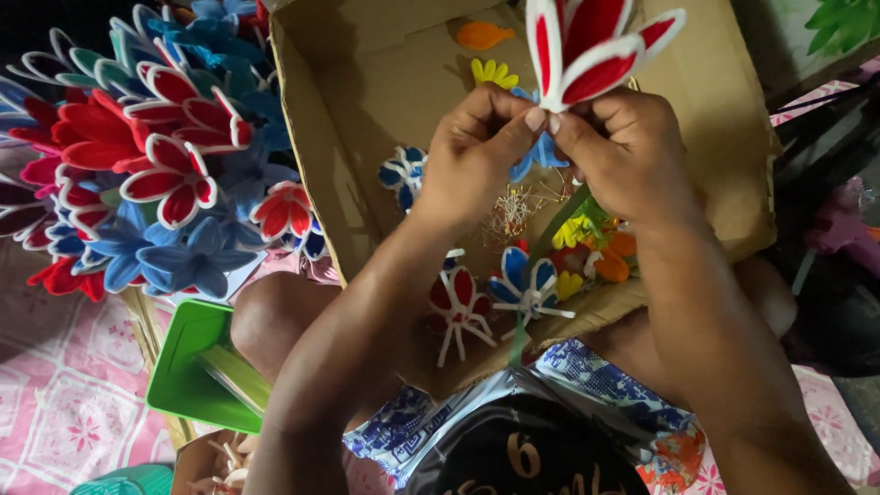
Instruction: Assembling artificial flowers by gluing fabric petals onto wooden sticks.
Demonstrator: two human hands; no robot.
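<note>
A red and white plastic flower (pixel 587 46) is held up over an open cardboard box (pixel 312 137). My left hand (pixel 472 151) and my right hand (pixel 623 151) both pinch the flower's base, fingertips meeting just under the petals. A green stem (pixel 555 225) runs down from the flower behind my right hand. Below my hands, inside the box, lie loose flower heads: red and white (pixel 456 307), blue and white (pixel 524 286), and yellow and orange pieces (pixel 596 252).
A big bunch of finished red, blue and teal flowers (pixel 147 156) stands at the left. A green tray (pixel 188 367) with pale sticks lies beside my knee. A pink patterned mat (pixel 64 403) covers the floor. Dark objects sit at the right edge.
</note>
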